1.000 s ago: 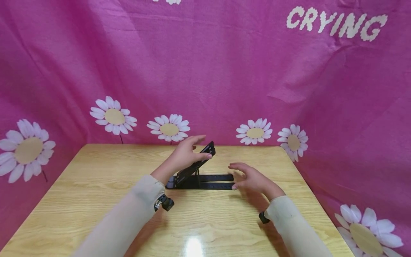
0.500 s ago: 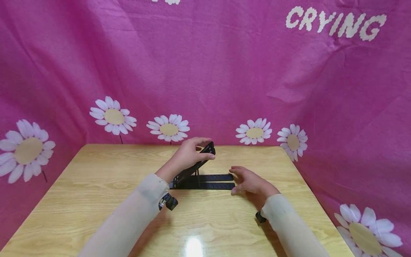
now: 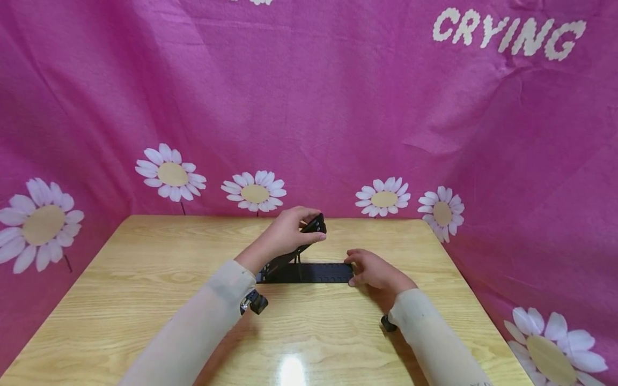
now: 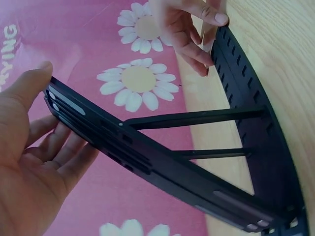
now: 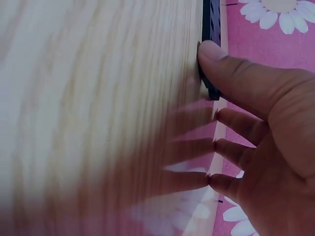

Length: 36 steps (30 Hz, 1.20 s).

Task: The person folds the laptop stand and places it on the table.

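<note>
A black folding laptop stand lies on the table, its slotted base flat and its upper panel tilted up to the right. Two thin struts prop the panel from the base in the left wrist view. My left hand grips the raised end of the panel, thumb on the near edge and fingers on the far one. At the base's right end, my right hand pinches the bars between thumb and fingers. The two bars lie side by side.
The wooden table extends around the stand on all sides. A pink cloth with printed daisies hangs behind the table and along its sides. Each sleeve has a small black camera at the wrist.
The two base bars, apart with a gap earlier, now lie together. My right hand has closed on their end. My left fingers have come down onto the panel's raised end.
</note>
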{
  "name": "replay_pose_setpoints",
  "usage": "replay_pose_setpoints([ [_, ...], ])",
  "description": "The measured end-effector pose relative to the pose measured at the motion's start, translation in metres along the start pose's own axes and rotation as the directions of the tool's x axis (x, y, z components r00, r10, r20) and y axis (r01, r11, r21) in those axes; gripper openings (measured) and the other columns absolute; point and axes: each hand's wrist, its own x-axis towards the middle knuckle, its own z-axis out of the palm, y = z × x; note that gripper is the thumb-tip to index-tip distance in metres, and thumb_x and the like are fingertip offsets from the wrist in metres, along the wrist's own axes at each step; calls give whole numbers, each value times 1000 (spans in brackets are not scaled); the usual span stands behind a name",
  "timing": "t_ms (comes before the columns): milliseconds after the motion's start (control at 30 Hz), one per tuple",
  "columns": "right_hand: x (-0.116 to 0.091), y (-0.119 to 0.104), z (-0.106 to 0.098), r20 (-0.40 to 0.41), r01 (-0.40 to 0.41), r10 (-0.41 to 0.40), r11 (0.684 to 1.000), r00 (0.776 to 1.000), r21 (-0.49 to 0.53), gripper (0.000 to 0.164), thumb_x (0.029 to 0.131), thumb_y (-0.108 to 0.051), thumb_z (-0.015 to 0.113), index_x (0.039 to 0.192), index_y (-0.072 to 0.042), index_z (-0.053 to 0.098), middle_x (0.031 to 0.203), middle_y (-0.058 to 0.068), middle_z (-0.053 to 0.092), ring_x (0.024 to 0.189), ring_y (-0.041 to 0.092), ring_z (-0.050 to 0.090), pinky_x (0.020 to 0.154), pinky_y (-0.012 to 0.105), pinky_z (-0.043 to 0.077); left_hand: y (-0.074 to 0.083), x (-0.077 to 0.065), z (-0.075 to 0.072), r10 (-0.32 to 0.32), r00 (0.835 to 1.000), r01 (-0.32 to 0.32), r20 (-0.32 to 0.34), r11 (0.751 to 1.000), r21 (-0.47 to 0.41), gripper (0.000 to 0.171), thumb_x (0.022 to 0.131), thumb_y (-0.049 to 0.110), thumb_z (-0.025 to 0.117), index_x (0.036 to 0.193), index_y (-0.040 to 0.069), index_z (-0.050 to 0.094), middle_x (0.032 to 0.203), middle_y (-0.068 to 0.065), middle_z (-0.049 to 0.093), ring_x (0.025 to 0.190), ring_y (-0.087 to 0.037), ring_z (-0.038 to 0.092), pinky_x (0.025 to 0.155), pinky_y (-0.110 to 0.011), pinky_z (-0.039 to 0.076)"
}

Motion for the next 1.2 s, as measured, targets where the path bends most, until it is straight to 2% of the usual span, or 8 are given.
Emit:
replay_pose_setpoints([
  [167, -4, -2, 4, -9, 16, -16, 999, 1000, -44, 51, 86, -14, 83, 133, -6, 65, 159, 15, 42, 150, 40, 32, 124, 58, 24, 4, 0, -3, 55, 997, -60, 56, 994, 88, 67, 91, 34, 79, 147, 7, 55, 130, -9, 63, 119, -25, 63, 103, -41, 54],
  [400, -19, -6, 12, -28, 43, -45, 996, 999, -80, 49, 84, -19, 86, 127, -4, 68, 155, 18, 46, 146, 41, 38, 122, 57, 28, 4, -1, -8, 94, 990, -105, 108, 989, 106, 63, 94, 27, 77, 149, 7, 53, 139, -10, 60, 126, -26, 60, 109, -43, 49],
  [500, -28, -4, 13, -13, 60, -61, 996, 998, -65, 49, 84, -22, 86, 126, -5, 68, 155, 19, 45, 145, 43, 39, 121, 58, 30, 6, -3, -7, 106, 984, -124, 146, 985, 117, 63, 96, 28, 74, 152, 8, 50, 146, -10, 55, 132, -26, 56, 113, -44, 46],
  [600, -34, 0, 7, 20, 46, -46, 999, 999, 0, 45, 85, -16, 84, 127, -10, 69, 158, 14, 43, 147, 41, 36, 121, 59, 30, 8, -5, -6, 105, 980, -128, 169, 983, 132, 63, 98, 29, 70, 154, 11, 47, 151, -9, 52, 135, -25, 54, 114, -44, 44],
  [733, -32, 6, -3, 49, 76, -78, 996, 996, 44, 41, 86, -7, 81, 126, -14, 71, 159, 10, 43, 148, 38, 35, 121, 58, 29, 10, -8, -5, 110, 979, -141, 170, 973, 181, 62, 101, 29, 67, 156, 11, 44, 154, -9, 49, 137, -24, 51, 116, -42, 43],
  [867, -26, 4, -5, 49, 159, -157, 986, 986, -41, 32, 85, -10, 83, 115, -13, 73, 155, 16, 46, 144, 41, 41, 119, 57, 34, 10, -11, -6, 126, 977, -161, 174, 965, 205, 61, 102, 28, 64, 157, 11, 43, 156, -9, 47, 141, -24, 48, 117, -41, 41],
  [1000, -25, -1, -1, 26, 137, -136, 989, 990, -60, 25, 83, -10, 85, 104, -14, 73, 153, 18, 48, 142, 41, 44, 118, 55, 36, 8, -8, -8, 146, 974, -179, 174, 965, 192, 58, 102, 27, 64, 155, 11, 46, 156, -10, 48, 143, -25, 46, 118, -42, 40],
  [1200, -33, -6, 6, 5, 113, -113, 993, 994, -39, 22, 83, -8, 85, 99, -14, 71, 153, 20, 47, 142, 42, 42, 118, 56, 36, 5, -7, -9, 163, 974, -187, 156, 970, 156, 54, 101, 23, 66, 152, 12, 51, 155, -9, 51, 144, -24, 47, 119, -42, 39],
])
